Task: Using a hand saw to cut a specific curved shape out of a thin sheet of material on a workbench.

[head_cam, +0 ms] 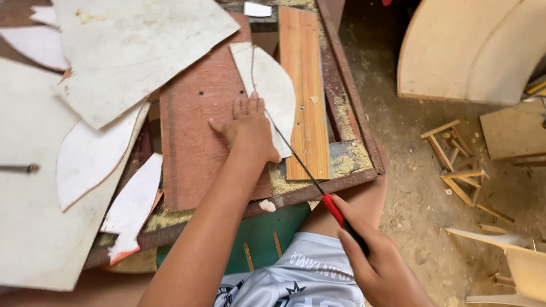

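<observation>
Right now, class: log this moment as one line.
left hand: flat on white curved panel | right hand: gripping saw | blade: in panel

Matt reddish board (196, 131) — rough, dusty wooden plank (304, 85).

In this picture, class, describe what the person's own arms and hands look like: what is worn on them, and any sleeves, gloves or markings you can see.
Both arms are bare to the frame's edge, with no sleeves showing on them. The left hand and right hand wear no gloves, rings, watch or bands that can be seen. Between the arms shows a light grey jersey with dark printed lettering and a star mark.
</observation>
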